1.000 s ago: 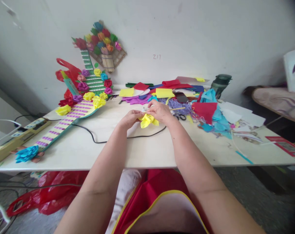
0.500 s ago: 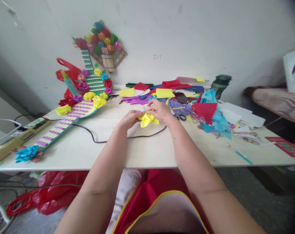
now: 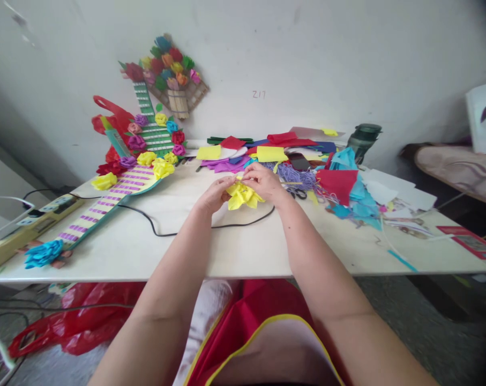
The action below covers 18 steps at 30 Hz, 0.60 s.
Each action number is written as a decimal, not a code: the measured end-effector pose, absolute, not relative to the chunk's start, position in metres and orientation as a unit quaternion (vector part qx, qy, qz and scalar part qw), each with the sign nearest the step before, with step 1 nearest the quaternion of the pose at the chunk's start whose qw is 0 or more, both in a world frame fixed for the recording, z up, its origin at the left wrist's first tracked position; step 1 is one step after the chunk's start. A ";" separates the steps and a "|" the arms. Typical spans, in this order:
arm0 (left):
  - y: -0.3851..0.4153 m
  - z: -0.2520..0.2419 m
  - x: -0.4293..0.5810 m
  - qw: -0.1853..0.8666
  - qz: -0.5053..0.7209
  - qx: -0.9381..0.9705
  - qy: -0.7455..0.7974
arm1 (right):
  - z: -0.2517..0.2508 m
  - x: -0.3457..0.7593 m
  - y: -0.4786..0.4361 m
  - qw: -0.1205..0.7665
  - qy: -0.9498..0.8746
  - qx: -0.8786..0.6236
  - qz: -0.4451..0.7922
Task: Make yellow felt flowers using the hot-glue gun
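A yellow paper flower with folded petals is held above the middle of the table. My left hand grips its left side, with the fingers closed. My right hand pinches it from the top and right. A thin pale stick juts out to the right from behind my right hand; I cannot tell how it is held. The underside of the flower and most fingertips are hidden.
On the left lies a guitar-shaped board with paper flowers. A black cable crosses the table. Coloured paper, purple string, scissors and a green bottle stand or lie behind and right.
The yellow flower has turned and its petals look more spread. The fingers of both hands have shifted a little around it, and the stick's visible end has dropped slightly.
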<state>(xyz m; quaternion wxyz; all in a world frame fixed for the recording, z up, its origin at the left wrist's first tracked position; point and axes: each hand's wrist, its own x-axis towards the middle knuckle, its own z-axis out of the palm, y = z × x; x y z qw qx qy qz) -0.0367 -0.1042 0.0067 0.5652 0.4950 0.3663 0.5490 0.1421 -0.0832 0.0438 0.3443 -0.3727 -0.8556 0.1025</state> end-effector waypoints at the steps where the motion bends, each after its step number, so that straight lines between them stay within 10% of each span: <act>1: -0.104 0.007 -0.037 0.564 0.552 0.495 0.363 | 0.043 0.142 -0.083 0.347 -0.854 -0.373 0.106; 18: -0.106 0.008 -0.035 0.516 0.540 0.535 0.394 | 0.043 0.137 -0.087 0.346 -0.834 -0.421 0.088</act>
